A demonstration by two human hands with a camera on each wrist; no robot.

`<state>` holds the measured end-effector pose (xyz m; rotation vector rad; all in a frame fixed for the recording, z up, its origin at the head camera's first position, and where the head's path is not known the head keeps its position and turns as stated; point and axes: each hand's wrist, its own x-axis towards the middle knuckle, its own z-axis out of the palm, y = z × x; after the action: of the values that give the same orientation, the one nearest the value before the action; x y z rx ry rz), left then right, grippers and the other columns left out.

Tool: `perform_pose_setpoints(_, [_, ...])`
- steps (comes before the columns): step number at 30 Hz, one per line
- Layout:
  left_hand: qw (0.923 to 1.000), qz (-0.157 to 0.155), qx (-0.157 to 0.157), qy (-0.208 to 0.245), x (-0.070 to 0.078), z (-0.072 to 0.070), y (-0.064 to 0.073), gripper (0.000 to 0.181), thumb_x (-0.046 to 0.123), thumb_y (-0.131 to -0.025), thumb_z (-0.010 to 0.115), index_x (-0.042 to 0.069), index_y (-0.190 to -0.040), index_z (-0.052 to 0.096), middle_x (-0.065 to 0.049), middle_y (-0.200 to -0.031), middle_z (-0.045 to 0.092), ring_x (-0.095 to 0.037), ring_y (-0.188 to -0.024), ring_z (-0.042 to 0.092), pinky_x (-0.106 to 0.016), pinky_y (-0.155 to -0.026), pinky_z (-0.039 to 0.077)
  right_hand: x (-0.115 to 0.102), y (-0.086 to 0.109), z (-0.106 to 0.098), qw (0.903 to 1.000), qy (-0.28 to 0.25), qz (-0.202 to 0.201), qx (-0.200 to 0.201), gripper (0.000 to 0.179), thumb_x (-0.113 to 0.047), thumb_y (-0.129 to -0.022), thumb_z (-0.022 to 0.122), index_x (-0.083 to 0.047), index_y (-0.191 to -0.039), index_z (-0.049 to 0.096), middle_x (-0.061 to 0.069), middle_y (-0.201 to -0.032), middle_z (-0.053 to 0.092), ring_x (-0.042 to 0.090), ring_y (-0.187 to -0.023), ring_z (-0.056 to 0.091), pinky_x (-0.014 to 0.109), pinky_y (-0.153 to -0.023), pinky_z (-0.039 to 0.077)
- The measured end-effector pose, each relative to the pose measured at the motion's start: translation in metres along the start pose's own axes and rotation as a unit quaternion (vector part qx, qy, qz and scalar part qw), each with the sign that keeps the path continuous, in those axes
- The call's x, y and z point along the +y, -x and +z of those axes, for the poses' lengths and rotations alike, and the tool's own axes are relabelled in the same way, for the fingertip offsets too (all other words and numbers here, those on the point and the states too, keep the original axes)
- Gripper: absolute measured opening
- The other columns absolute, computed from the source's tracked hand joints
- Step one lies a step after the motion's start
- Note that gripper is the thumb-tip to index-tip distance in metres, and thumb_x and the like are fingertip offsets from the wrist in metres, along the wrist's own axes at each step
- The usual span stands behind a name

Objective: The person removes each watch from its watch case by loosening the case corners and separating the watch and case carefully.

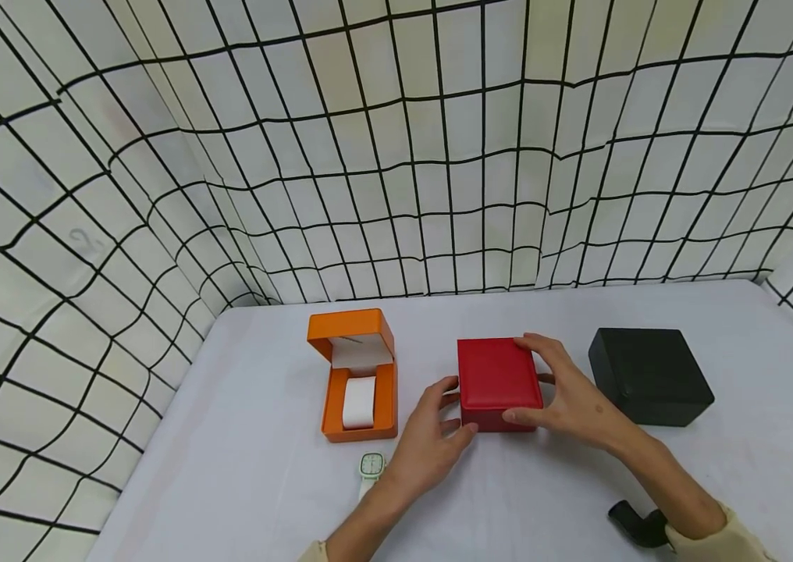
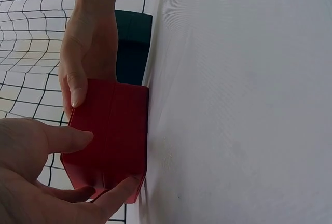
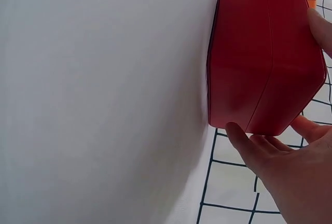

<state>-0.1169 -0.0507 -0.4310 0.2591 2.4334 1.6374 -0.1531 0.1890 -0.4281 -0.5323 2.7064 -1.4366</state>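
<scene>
Red box (image 1: 499, 375) held from both sides

Seen from the head, the closed red box sits on a white-covered counter (image 1: 242, 437) between an open orange box (image 1: 333, 414), with its white cushion (image 1: 359, 402), and a black box (image 1: 649, 375). The left hand (image 1: 428, 437) is clamped on its left side, the right hand (image 1: 572, 398) on its right. A pale watch (image 1: 371, 464) lies partly hidden by the left forearm (image 1: 375, 507); that arm is best kept high, since a low sweep could knock it.

At the left wrist, the left thumb (image 2: 78, 140) presses the red front while other fingers reach round the side. Good handling here likely means leaving the base flat on the counter and matching both grips, lest one push skew the box.

At the right wrist, a seam (image 3: 270, 32) parts lid from base. The right thumb (image 3: 320, 29) touches the lid side of that line, a fingertip (image 3: 234, 129) the base side. Light, even pressure looks wiser than a squeeze across the seam, which could pinch the halves together.
</scene>
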Motion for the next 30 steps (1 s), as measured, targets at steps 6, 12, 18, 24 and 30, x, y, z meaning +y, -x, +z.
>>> perform_pose_setpoints(6, [0.9999,0.003,0.007,-0.01,0.0,0.003,-0.001,0.073,0.013,-0.096,0.073,0.007,-0.158,0.036,-0.013,-0.159,0.045,-0.033,-0.145,0.05,-0.042,-0.107,0.056,0.002,0.0,-0.001,0.9999,-0.002,-0.013,-0.006,0.104,-0.028,-0.071,0.093,-0.01,-0.156,0.035,0.021,-0.161,0.032,0.045,-0.14,0.041,0.062,-0.101,0.057])
perform_pose_setpoints(12, [0.9998,0.002,0.012,-0.014,0.001,0.008,-0.001,0.074,0.011,-0.096,0.073,0.007,-0.159,0.034,-0.013,-0.16,0.044,-0.034,-0.147,0.047,-0.04,-0.107,0.056,0.003,-0.001,-0.003,0.9997,-0.008,-0.017,-0.014,0.101,-0.026,-0.073,0.092,-0.009,-0.156,0.036,0.022,-0.161,0.031,0.045,-0.141,0.04,0.064,-0.101,0.056])
perform_pose_setpoints(18, [0.9995,0.005,0.016,-0.026,0.001,0.01,-0.002,0.076,0.011,-0.096,0.073,0.006,-0.16,0.032,-0.014,-0.162,0.043,-0.034,-0.148,0.047,-0.039,-0.107,0.056,0.006,-0.003,-0.004,0.9996,-0.011,-0.023,-0.016,0.101,-0.024,-0.073,0.092,-0.009,-0.156,0.036,0.02,-0.159,0.036,0.042,-0.139,0.042,0.063,-0.102,0.056])
perform_pose_setpoints(24, [0.9992,0.013,0.024,-0.028,0.001,0.013,-0.004,0.075,0.01,-0.097,0.072,0.006,-0.161,0.032,-0.013,-0.161,0.045,-0.034,-0.147,0.048,-0.038,-0.104,0.058,0.007,-0.004,-0.004,0.9995,-0.015,-0.025,-0.012,0.101,-0.024,-0.072,0.093,-0.01,-0.155,0.037,0.018,-0.153,0.042,0.04,-0.137,0.045,0.062,-0.101,0.057])
perform_pose_setpoints(30, [0.9985,0.021,0.041,-0.032,0.0,0.016,-0.007,0.077,0.008,-0.095,0.074,0.006,-0.16,0.034,-0.013,-0.159,0.048,-0.034,-0.145,0.051,-0.037,-0.1,0.059,0.007,-0.003,-0.005,0.9994,-0.018,-0.027,-0.008,0.099,-0.023,-0.072,0.093,-0.009,-0.154,0.039,0.017,-0.152,0.045,0.039,-0.135,0.048,0.059,-0.098,0.059])
